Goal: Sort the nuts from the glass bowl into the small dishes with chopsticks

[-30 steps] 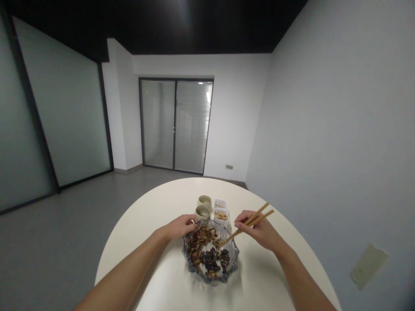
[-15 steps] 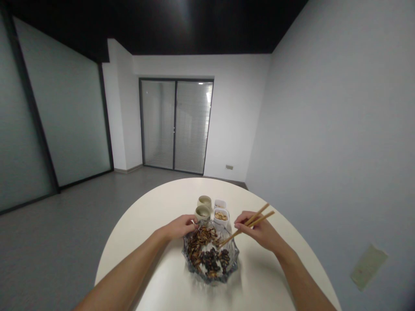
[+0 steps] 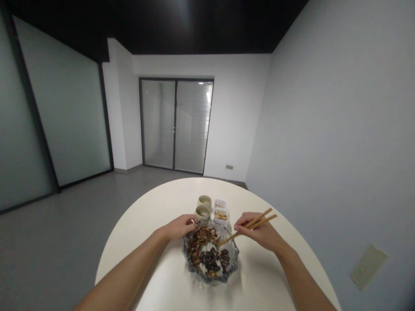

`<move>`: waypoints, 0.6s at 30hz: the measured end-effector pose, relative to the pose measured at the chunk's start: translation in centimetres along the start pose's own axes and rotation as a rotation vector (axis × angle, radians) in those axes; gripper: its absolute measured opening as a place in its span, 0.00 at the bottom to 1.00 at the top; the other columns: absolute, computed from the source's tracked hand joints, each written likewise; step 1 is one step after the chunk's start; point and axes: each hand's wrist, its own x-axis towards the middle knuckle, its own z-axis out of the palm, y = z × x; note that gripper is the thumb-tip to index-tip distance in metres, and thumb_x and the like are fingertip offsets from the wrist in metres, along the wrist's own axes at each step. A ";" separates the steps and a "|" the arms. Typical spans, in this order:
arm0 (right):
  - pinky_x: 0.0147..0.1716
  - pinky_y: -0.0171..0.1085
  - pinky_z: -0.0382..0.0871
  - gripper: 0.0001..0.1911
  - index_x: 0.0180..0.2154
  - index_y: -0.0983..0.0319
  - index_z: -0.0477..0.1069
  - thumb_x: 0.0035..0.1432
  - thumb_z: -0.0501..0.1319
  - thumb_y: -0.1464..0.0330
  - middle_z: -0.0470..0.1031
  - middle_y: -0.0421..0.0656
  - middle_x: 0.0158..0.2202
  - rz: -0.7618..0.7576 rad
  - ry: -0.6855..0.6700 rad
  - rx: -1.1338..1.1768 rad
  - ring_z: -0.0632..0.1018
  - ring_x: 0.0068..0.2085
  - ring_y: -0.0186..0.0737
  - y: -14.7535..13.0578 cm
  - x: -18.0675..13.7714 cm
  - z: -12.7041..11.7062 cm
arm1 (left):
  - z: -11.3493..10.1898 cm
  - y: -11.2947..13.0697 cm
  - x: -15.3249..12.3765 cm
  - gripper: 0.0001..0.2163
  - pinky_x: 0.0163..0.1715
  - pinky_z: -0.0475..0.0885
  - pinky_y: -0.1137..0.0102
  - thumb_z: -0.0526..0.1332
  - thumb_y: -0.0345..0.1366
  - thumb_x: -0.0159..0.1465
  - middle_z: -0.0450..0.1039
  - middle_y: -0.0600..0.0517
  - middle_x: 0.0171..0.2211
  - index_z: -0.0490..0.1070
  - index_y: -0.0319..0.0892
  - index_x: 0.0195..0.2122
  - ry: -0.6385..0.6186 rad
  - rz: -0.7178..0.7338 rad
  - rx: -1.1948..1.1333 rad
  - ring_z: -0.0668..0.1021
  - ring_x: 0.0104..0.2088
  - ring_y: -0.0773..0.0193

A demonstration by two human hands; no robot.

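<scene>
Right hand (image 3: 253,226): closed on a pair of chopsticks (image 3: 229,238), hardly moved from its earlier place to the right of the bowl (image 3: 234,255).
Chopsticks: slanted down to the left over the bowl's right rim; their back ends have dropped and swung right, and their tips have edged left.
Tips: inside the bowl, between the brown seeds (image 3: 194,247) and the black pieces (image 3: 210,260); whether they pinch anything is too small to tell.
Left hand (image 3: 182,226): unmoved, fingers curled at the upper-left rim; whether it grips or merely rests cannot be told.
Bowl: clear, scalloped, upright on the table (image 3: 152,211), in the same spot as before.
Contents: brown seeds along the far and left sides, black pieces toward the near side; no visible change.
Meaning: a small readjustment of the chopsticks, by appearances, rather than a transfer.
Cups: near cup (image 3: 202,215) just behind the bowl, far cup (image 3: 205,201) beyond it.
Boxes: near box (image 3: 221,223), white, with pale nuts (image 3: 221,215); far box (image 3: 220,201) behind it.
</scene>
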 end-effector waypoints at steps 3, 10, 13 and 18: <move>0.24 0.34 0.63 0.19 0.25 0.62 0.77 0.59 0.64 0.56 0.74 0.43 0.22 0.009 -0.008 -0.055 0.72 0.25 0.37 0.1 0.0 -0.1 | 0.0 0.0 0.0 0.13 0.32 0.65 0.71 0.58 0.45 0.61 0.71 0.52 0.30 0.70 0.39 0.34 -0.002 0.000 -0.003 0.71 0.32 0.62; 0.23 0.34 0.61 0.26 0.19 0.62 0.72 0.64 0.58 0.55 0.71 0.41 0.17 0.007 -0.051 -0.100 0.70 0.22 0.35 -0.1 0.0 -0.2 | 0.0 -0.8 0.1 0.15 0.34 0.66 0.71 0.57 0.47 0.62 0.72 0.51 0.32 0.72 0.39 0.37 -0.006 0.009 0.011 0.72 0.34 0.61; 0.24 0.34 0.62 0.26 0.19 0.62 0.73 0.65 0.58 0.54 0.72 0.41 0.17 -0.008 -0.052 -0.113 0.71 0.22 0.36 -0.4 0.0 -0.3 | 0.0 -0.8 0.2 0.14 0.35 0.67 0.71 0.57 0.45 0.63 0.73 0.51 0.33 0.72 0.39 0.37 -0.009 0.015 0.016 0.73 0.34 0.61; 0.24 0.34 0.63 0.26 0.19 0.61 0.73 0.65 0.57 0.54 0.73 0.41 0.17 -0.032 -0.052 -0.123 0.72 0.22 0.36 -0.6 0.0 -0.4 | 0.0 -0.6 0.1 0.13 0.37 0.68 0.70 0.57 0.42 0.63 0.75 0.50 0.36 0.73 0.39 0.39 -0.019 0.041 -0.020 0.74 0.36 0.60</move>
